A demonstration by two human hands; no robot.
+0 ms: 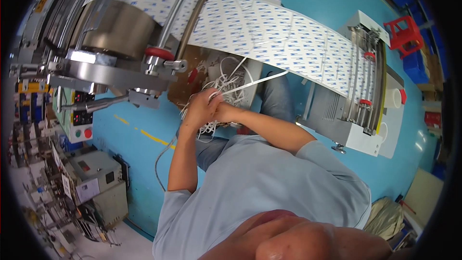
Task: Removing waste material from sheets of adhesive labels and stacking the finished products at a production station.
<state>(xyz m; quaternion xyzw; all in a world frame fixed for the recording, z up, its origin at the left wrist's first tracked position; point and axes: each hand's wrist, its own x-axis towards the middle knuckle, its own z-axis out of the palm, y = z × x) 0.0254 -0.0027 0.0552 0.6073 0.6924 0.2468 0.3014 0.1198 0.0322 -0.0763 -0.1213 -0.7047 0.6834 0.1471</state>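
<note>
A narrow white strip (263, 81) runs from the near edge of a wide printed web (269, 24) down to my hands. My left hand (201, 108) is closed, with the strip at its thumb and fingertips. Pressed close against it is my right hand (224, 111), whose fingers are mostly hidden behind the left. Both hands are over a cardboard box (187, 79) with a loose tangle of white strips (233, 86) in it. Some strips hang below my hands, towards my knees.
At the left stands a machine with a large metal roller (120, 29) and steel bars. The web stretches rightward to a white machine end (356, 137) with rods. A red stool (404, 36) is at the far right. A grey cabinet (98, 183) stands lower left.
</note>
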